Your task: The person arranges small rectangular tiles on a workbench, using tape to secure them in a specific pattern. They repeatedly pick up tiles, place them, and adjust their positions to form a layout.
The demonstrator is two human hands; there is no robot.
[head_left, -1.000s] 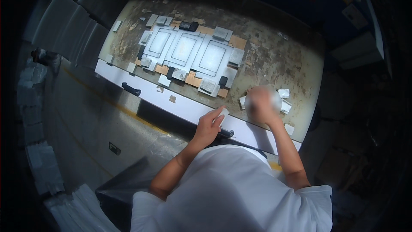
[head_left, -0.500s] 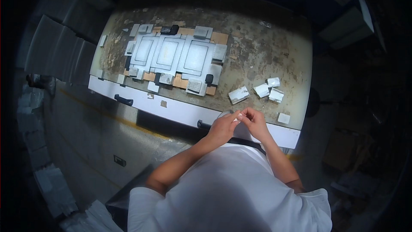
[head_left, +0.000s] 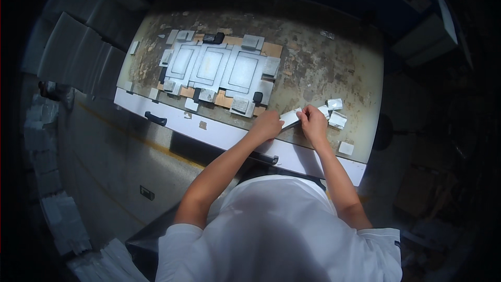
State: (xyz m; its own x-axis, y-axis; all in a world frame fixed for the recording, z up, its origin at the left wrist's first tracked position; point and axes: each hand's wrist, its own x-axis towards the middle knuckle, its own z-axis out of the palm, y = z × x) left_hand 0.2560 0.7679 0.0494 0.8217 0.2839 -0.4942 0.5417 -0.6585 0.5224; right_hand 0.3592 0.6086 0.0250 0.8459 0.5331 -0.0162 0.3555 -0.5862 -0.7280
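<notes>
A flat white rectangular block lies slantwise between my two hands near the table's front edge. My left hand is closed at its left end, the fingertips pressed against it. At its right end my right hand pinches the upper corner between thumb and fingers. The block's dark lower side shows along the near edge. Just beyond my right hand are several small white pieces, among them a white packet and a white block; my fingers partly cover one of them. Another small white square lies nearer the front edge.
To the left, three pale panels with rectangular outlines lie side by side, ringed by grey blocks and dark blocks. The worn tabletop has a white front edge with black handles. Grey sheets stand at left.
Both hands have moved forward from the table's edge and apart, onto the ends of the white block. The small white piece between my fingertips earlier can no longer be made out.
</notes>
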